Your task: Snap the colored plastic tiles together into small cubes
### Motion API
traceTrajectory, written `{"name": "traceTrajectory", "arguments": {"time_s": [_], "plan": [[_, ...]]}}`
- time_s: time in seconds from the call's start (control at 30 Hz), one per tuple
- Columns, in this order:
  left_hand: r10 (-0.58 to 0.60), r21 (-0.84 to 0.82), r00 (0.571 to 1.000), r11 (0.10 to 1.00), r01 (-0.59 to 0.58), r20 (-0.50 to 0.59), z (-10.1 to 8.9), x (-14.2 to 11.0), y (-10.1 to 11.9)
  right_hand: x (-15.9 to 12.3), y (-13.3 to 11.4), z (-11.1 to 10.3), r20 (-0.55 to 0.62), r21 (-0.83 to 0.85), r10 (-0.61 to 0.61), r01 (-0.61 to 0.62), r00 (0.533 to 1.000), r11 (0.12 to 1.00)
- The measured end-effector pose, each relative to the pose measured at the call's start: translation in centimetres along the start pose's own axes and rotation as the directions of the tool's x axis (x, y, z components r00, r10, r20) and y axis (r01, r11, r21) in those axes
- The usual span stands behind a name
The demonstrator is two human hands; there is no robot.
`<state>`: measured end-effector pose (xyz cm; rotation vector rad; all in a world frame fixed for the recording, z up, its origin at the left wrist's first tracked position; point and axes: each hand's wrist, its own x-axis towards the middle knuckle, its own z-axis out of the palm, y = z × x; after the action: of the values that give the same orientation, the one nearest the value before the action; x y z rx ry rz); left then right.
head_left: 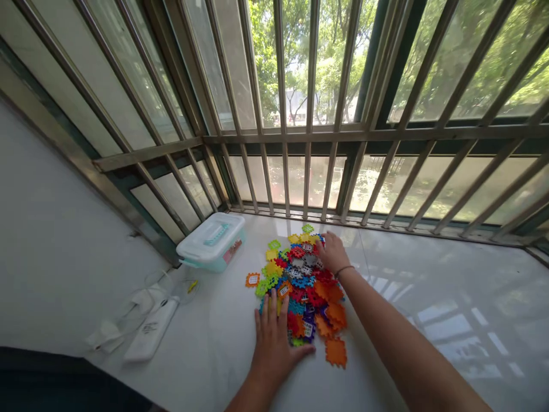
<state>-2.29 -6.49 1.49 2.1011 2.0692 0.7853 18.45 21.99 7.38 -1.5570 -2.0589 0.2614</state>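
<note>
A: Locate pile of plastic pieces (pixel 302 280).
B: At lower centre of frame, lengthwise top to bottom, between left grip (pixel 273 342) and right grip (pixel 334 253).
A: Check both.
B: On left, spread apart over lower-left edge; on right, bent at upper-right edge, cannot tell whether clamped.

Colourful pieces (pixel 302 281), box (pixel 212 243) on ledge (pixel 412 266)

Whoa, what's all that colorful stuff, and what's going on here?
A person has both bare hands at a heap of bright, notched-edge flat pieces on a shiny white surface. The left hand is spread at the near side; the right hand is at the far right edge, and I can't tell if it grips one. A lidded box sits to the left, closed.
</note>
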Motion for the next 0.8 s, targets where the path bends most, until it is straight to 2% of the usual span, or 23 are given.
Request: {"name": "traceTrajectory", "arguments": {"time_s": [0.13, 0.2, 0.27, 0.37, 0.53, 0.67, 0.8], "plan": [[-0.043, -0.013, 0.999, 0.999, 0.043, 0.003, 0.7, 0.1, -0.1, 6.9, -0.3, 2.3, 0.12, 0.008, -0.012, 0.011, 0.993, 1.0], [-0.055, -0.025, 0.997, 0.998, 0.056, 0.046, 0.8, 0.1, -0.4, 8.8, -0.3, 3.3, 0.18, 0.023, -0.021, 0.018, 0.983, 1.0], [-0.076, -0.041, 0.994, 0.996, 0.079, 0.075, 0.9, 0.1, -0.6, 9.3, -0.3, 3.9, 0.232, 0.042, -0.04, 0.031, 0.972, 0.999], [-0.112, -0.076, 0.992, 0.99, 0.117, 0.062, 1.2, 0.0, -0.8, 7.8, -0.5, 4.3, 0.288, 0.089, -0.107, 0.084, 0.952, 0.992], [-0.11, -0.14, 0.994, 0.984, 0.106, -0.02, 1.3, 0.4, -0.7, 2.5, -1.7, 3.7, 0.33, 0.2, -0.225, 0.165, 0.917, 0.966], [-0.096, -0.177, 0.994, 0.98, 0.085, -0.054, 1.0, 0.7, -0.4, -0.5, -3.0, 2.8, 0.341, 0.265, -0.227, 0.138, 0.912, 0.954], [-0.106, -0.185, 0.992, 0.979, 0.091, -0.075, 0.8, 0.9, -0.4, -2.1, -4.2, 1.7, 0.343, 0.31, -0.222, 0.113, 0.913, 0.944]]}}
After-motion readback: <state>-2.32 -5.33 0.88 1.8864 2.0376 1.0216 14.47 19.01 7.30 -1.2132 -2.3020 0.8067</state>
